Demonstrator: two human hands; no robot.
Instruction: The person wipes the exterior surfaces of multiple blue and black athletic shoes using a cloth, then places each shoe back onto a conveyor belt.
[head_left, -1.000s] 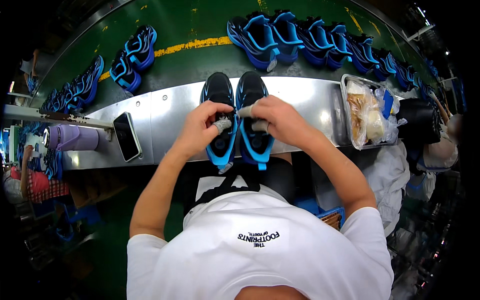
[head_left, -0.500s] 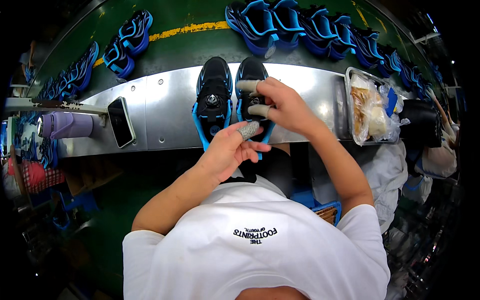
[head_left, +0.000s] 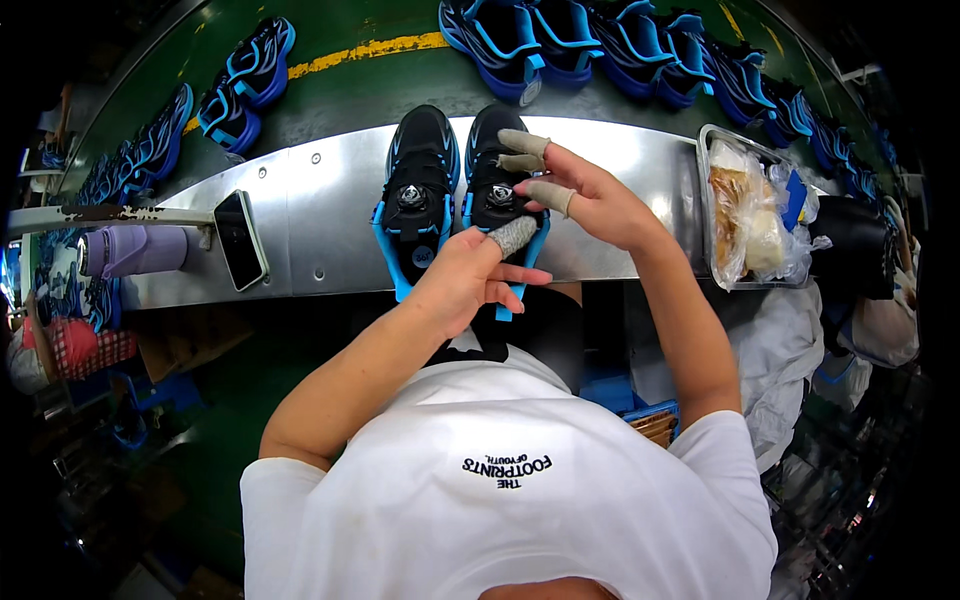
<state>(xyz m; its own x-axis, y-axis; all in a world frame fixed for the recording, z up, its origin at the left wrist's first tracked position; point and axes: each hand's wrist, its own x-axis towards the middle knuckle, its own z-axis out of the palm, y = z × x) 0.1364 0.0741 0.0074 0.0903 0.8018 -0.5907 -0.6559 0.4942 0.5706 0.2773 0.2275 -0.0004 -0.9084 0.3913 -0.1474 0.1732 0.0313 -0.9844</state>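
Observation:
Side by side on the metal ledge stand two black sneakers with blue trim and a round dial on each tongue: the left sneaker (head_left: 419, 160) and the right sneaker (head_left: 490, 150). My left hand (head_left: 470, 275) is over the heel opening of the right sneaker, its thumb in a grey knit cover near the tongue and its other fingers spread. To the right of that shoe's dial is my right hand (head_left: 590, 195), its fingers apart, several of them in beige finger covers. The fingertips reach over the shoe's side; firm contact cannot be made out.
Beyond the metal ledge (head_left: 340, 220), similar sneakers (head_left: 490, 45) line a green surface with a yellow stripe. A phone (head_left: 240, 241) and a lilac bottle (head_left: 140, 250) are at left. At right is a clear tray (head_left: 715, 215) holding plastic-wrapped items.
My right hand has moved back toward me and right, off the dial, its fingers spreading. My left hand has shifted slightly, its thumb nearer the tongue. The right sneaker's dial now shows.

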